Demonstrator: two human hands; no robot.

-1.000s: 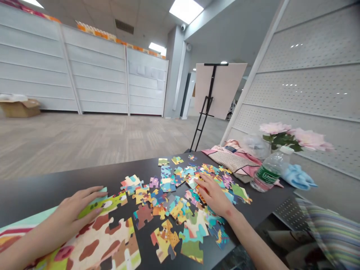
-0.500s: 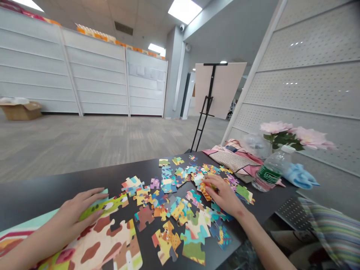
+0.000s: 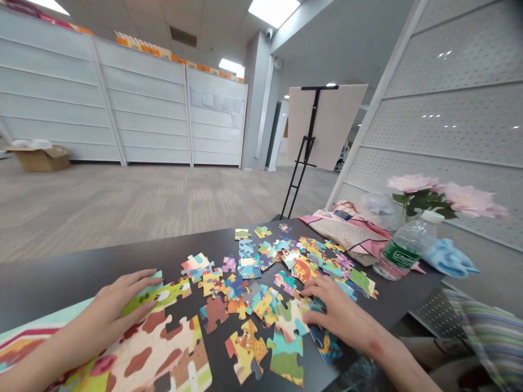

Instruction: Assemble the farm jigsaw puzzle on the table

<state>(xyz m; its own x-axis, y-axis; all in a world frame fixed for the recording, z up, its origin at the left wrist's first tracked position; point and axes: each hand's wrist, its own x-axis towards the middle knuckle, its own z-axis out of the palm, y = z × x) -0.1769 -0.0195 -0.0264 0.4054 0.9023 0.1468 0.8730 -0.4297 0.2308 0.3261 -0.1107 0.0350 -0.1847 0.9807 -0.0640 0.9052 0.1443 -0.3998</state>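
Note:
My left hand (image 3: 118, 305) lies flat on a partly assembled jigsaw puzzle (image 3: 157, 345) at the lower left, fingers stretched out. The joined part shows brown-spotted cream shapes, a green strip and gaps along its edge. Over the right side of a heap of loose jigsaw pieces (image 3: 267, 305) is my right hand (image 3: 339, 310), its thumb and fingers apart. Its fingertips touch or hover just above the pieces, and nothing shows between them. Nearer the front lie a yellow spotted piece (image 3: 247, 348) and a green-and-teal piece (image 3: 286, 356).
A water bottle (image 3: 402, 250) with a green label stands on the dark table (image 3: 98, 261) at the right. Around it are a pink patterned cloth (image 3: 347, 228), a blue cloth (image 3: 451, 258) and pink flowers (image 3: 461, 198). Beyond the table stands an easel (image 3: 312, 128).
My right hand has drawn back from the orange pieces toward the near right side of the heap. My left hand stays on the puzzle. The whole view has shifted slightly.

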